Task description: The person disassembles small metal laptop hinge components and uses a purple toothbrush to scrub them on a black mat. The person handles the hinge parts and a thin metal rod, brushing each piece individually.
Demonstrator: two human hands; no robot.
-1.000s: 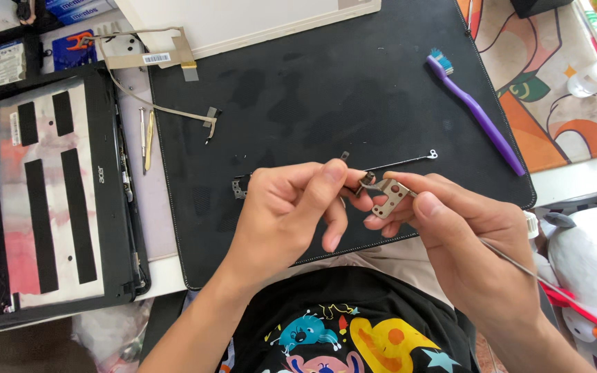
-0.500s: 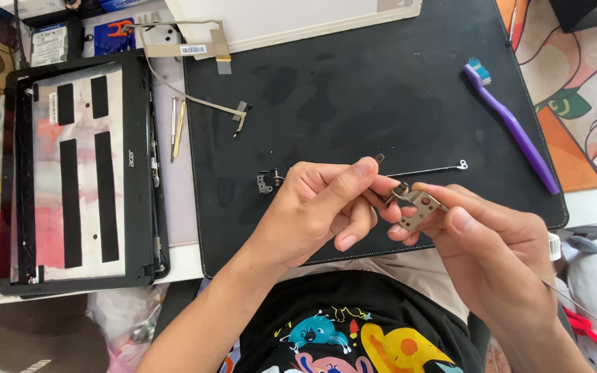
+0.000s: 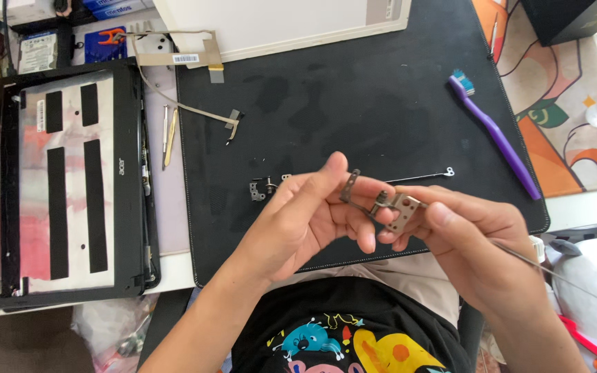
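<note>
— The metal hinge bracket [image 3: 396, 207], where is it sitting?

— It is hanging in the air above the near edge of the black mat [image 3: 354, 103], pinched between both hands. The right hand [image 3: 475, 245] is closing its thumb and fingers on the flat, perforated plate end; the left hand [image 3: 305, 221] is gripping the darker, narrow end with thumb and forefinger.

— How are the hands posing?

— Both forearms are coming up from the bottom of the view and meeting in the middle, palms turning inward toward each other. The left fingers are curling under the part, the thumb stretching out on top. A thin rod is running from the right hand toward the lower right.

— Anything else lying nearby?

— A second small hinge piece [image 3: 262, 188] is resting on the mat just beyond the left hand, and a thin metal arm [image 3: 423, 177] is lying beyond the right. A purple toothbrush [image 3: 495, 135] is lying further right, and a black laptop screen bezel [image 3: 63, 183] is sitting on the worktop [image 3: 174, 262] at the left.
</note>
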